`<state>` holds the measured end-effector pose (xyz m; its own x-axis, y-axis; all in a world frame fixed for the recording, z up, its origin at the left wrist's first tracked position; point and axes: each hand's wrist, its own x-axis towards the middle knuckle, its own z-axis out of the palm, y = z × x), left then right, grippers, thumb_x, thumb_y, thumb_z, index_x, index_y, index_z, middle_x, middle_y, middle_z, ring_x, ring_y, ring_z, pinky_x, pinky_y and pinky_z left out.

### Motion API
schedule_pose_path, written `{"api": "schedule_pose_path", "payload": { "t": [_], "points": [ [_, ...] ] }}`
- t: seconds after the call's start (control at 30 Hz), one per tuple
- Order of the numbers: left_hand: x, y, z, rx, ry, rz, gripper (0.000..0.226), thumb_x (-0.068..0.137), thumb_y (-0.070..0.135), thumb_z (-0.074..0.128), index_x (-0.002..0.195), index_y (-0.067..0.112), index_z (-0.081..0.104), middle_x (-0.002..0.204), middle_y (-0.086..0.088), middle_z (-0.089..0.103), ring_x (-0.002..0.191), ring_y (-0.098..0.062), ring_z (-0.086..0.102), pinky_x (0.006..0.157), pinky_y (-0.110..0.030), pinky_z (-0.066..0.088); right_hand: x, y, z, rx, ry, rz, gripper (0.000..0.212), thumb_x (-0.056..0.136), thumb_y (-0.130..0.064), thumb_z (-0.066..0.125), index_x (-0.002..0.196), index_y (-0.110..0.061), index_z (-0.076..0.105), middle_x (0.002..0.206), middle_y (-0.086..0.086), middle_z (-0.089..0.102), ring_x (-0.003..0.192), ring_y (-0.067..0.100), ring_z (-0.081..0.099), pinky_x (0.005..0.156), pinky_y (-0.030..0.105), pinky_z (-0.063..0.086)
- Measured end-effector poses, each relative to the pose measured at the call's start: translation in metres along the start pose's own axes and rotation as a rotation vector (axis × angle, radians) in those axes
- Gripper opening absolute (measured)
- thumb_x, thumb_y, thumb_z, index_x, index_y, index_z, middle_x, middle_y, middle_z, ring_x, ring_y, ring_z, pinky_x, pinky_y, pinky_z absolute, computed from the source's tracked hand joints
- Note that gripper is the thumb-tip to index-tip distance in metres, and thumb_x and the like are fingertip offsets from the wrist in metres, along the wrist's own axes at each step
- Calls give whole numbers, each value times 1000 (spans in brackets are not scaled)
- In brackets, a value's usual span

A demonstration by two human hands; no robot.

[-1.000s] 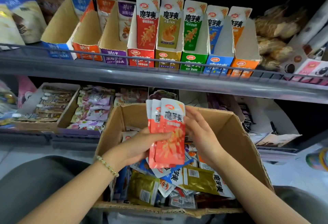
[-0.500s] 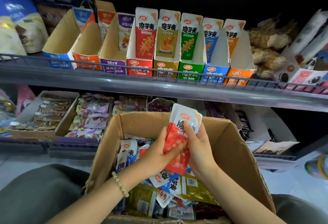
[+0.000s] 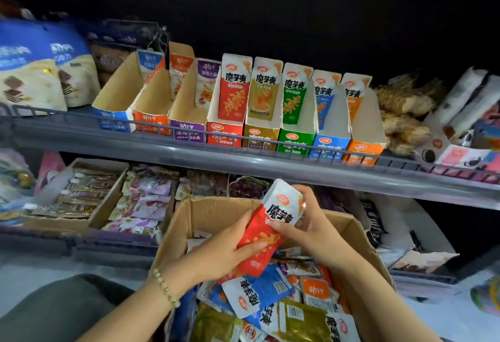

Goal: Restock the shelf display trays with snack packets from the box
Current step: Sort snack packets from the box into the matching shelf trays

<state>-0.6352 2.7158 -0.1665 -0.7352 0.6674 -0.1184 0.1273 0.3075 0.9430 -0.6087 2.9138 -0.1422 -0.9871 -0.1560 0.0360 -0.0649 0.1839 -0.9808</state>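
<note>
Red snack packets (image 3: 266, 230), a small stack with white tops, are hanging over the far part of the cardboard box (image 3: 216, 213), and their tops are leaning to the right. The left grip (image 3: 216, 256) is grasping the stack's lower red end, with the thumb pressing across the front. A beaded bracelet (image 3: 166, 290) is sitting on that wrist. The right grip (image 3: 311, 225) is grasping the white upper end, with the thumb lying across the printed face and the fingers curling round the top right edge.

Under the stack, loose packets are lying jumbled in the box, among them a blue packet (image 3: 257, 290), an olive packet (image 3: 300, 320) and an orange packet (image 3: 315, 291).

Farther back, the upper shelf (image 3: 270, 159) is carrying a row of display trays behind a wire rail. The red tray (image 3: 224, 134) is holding upright packets with the same print. Yellow (image 3: 261, 133), green (image 3: 296, 140), blue (image 3: 331, 146) and orange (image 3: 362, 149) trays are standing in turn to its right. Three more cardboard trays are standing to its left, each showing a packet at its far end.

On the lower shelf, to the far left of the box, flat trays (image 3: 81, 198) are holding other wrapped snacks.
</note>
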Motion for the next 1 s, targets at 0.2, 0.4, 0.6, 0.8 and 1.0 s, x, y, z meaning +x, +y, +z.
{"api": "schedule_pose_path", "payload": {
  "t": [0.2, 0.4, 0.6, 0.8, 1.0],
  "points": [
    [-4, 23, -21, -46, 123, 33, 51, 84, 38, 65, 126, 30, 39, 112, 5, 66, 90, -7, 69, 74, -33, 59, 20, -42, -8, 1, 42, -40, 56, 71, -12, 74, 117, -18, 43, 101, 6, 70, 94, 21, 70, 72, 32, 60],
    [0, 46, -60, -154, 258, 121, 38, 69, 31, 73, 102, 15, 65, 95, 5, 75, 84, -12, 71, 63, -27, 57, 47, -95, -21, 20, 110, -38, 60, 69, -18, 76, 120, -24, 44, 111, 8, 67, 96, 21, 71, 73, 37, 60],
    [4, 70, -92, -173, 319, 246, 39, 66, 31, 73, 100, 12, 66, 90, 1, 75, 83, -15, 72, 61, -22, 55, 77, -131, -26, 100, 39, -54, 60, 70, -11, 76, 123, -20, 48, 106, 10, 72, 98, 28, 70, 81, 39, 59],
    [27, 87, -131, 0, 483, 266, 59, 75, 52, 61, 125, 23, 51, 92, 9, 74, 89, -8, 68, 86, -33, 54, 122, -170, -26, -53, 243, -234, 51, 76, -6, 76, 116, -21, 48, 104, 11, 69, 89, 21, 71, 68, 31, 60],
    [43, 81, -172, 615, 668, 237, 56, 92, 56, 41, 142, 34, 29, 130, 15, 52, 112, -3, 54, 93, -28, 49, 181, -188, -31, -301, 428, -364, 54, 78, -11, 78, 115, -25, 41, 101, -4, 63, 89, 7, 64, 65, 20, 54]
  ]
}}
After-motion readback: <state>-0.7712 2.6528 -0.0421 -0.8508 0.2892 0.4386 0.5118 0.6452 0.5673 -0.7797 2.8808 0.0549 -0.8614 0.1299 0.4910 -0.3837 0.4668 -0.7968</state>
